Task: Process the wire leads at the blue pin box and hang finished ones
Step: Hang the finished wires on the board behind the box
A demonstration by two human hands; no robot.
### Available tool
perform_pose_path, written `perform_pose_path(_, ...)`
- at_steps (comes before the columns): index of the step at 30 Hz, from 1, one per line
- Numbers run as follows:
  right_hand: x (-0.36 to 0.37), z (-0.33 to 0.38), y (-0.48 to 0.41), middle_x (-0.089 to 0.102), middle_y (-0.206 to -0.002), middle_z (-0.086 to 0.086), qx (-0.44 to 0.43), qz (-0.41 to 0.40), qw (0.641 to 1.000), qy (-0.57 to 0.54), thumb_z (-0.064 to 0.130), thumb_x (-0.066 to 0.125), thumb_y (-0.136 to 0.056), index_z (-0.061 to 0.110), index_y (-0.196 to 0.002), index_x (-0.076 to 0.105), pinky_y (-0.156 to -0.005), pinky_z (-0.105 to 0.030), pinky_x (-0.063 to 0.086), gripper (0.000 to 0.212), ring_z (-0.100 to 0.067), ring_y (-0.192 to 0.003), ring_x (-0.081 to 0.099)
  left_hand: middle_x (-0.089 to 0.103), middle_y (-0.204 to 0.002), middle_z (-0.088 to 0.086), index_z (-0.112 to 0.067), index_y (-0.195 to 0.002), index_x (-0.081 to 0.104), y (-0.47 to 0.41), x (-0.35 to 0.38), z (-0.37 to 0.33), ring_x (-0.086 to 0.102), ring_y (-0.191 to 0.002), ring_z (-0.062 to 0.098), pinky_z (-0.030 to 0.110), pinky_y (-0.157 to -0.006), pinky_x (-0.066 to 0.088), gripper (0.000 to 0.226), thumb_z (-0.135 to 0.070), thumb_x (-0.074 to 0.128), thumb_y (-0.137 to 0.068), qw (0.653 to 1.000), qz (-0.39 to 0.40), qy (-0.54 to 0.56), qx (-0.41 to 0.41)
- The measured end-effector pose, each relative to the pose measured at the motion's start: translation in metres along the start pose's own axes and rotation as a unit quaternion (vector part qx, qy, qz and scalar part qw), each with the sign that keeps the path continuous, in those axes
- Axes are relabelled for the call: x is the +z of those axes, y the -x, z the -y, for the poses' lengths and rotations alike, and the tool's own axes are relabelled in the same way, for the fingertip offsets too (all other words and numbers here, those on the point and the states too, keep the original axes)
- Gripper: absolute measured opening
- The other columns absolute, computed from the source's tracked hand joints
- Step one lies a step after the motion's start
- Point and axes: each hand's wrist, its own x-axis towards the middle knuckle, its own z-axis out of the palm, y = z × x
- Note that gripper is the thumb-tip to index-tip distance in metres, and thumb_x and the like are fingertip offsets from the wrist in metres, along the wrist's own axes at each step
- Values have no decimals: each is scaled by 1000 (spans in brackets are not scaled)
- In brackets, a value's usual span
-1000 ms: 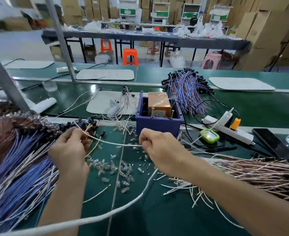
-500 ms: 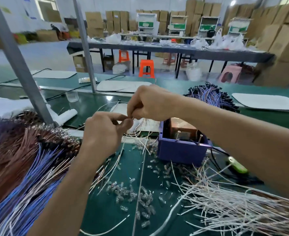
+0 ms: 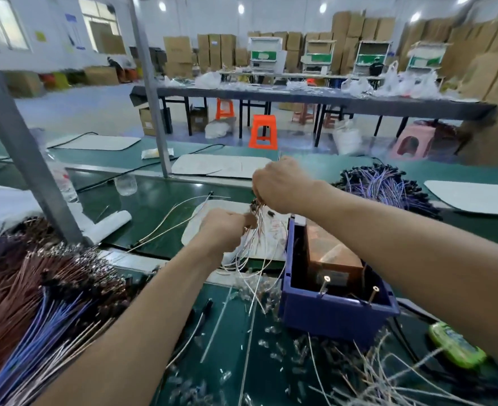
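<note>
Brown wire bundles (image 3: 34, 276) and blue ones (image 3: 28, 332) lie heaped on the green surface (image 3: 154, 200), well to the left of the left hand. A grey slanted post (image 3: 22, 142) rises behind them.

The left hand (image 3: 227, 227) reaches forward over a white pad (image 3: 195, 230), knuckles toward the camera. Its fingers are curled around a thin bunch of wire leads (image 3: 259, 238), gripping them near their upper ends. The leads are pale and reddish, and they hang loosely down from this grip to the surface just left of the box.

Just above and to the right, the right hand (image 3: 283, 186) is raised with its back to the camera. Its fingers are bent downward and pinch the top of the same bunch. The fingertips themselves are hidden, so exactly how they hold it cannot be told. The two hands are close together, almost touching.

Below the right forearm sits the blue pin box (image 3: 330, 315), with a brown block (image 3: 332, 256) inside and two upright metal pins (image 3: 325, 281) at its near edge. Small clear caps (image 3: 274, 350) are scattered on the surface in front of the box, between the two forearms.

Beyond the right wrist lies a purple wire bundle (image 3: 388, 186). Under the right forearm a heap of loose pale leads (image 3: 388, 373) spreads out, with a green device (image 3: 455, 345) beside it.
</note>
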Motion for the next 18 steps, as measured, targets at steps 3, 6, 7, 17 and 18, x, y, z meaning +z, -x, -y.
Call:
perform_pose_path(3, 26, -14, -22, 71, -96, -12, 0, 17, 1000, 23, 2, 51, -87, 21, -80, 48, -62, -33, 35, 21, -31, -75, 63, 44, -51, 0, -10, -67, 67, -29, 21, 5, 32, -35, 15, 18, -45, 23, 22, -7, 63, -89, 998, 7, 50, -29)
perform_pose_path(6, 47, -33, -48, 69, -113, -15, 37, 83, 996, -24, 4, 51, -90, 12, -96, 60, -71, -36, 44, 13, -36, -100, 67, 53, -61, 7, -8, -74, 71, -57, 35, -6, 46, -54, 24, 27, -52, 33, 13, -18, 68, -82, 999, -24, 36, 0)
perform_pose_path(7, 52, -39, -55, 67, -122, -16, 49, 124, 990, -51, 5, 52, -91, 10, -111, 63, -80, -37, 50, 23, -37, -109, 64, 61, -66, 10, -6, -76, 73, -66, 38, -9, 52, -61, 27, 31, -56, 41, 18, -22, 70, -85, 999, -42, 26, 8)
perform_pose_path(17, 30, -7, -3, 73, -112, -12, 9, 210, 968, -138, 2, 50, -87, 9, -112, 74, -89, -44, 58, 36, -33, -102, 66, 65, -58, -14, -24, -70, 76, -40, 5, 32, 59, -60, 17, 28, -55, 43, 23, -37, 65, -85, 969, -181, -156, 66)
perform_pose_path(18, 23, 6, 4, 73, -110, -12, 4, 201, 968, -150, 2, 51, -87, 10, -109, 75, -89, -44, 58, 34, -33, -102, 66, 64, -56, -13, -29, -68, 76, -30, -3, 37, 61, -61, 15, 27, -55, 40, 22, -40, 65, -85, 963, -194, -173, 67)
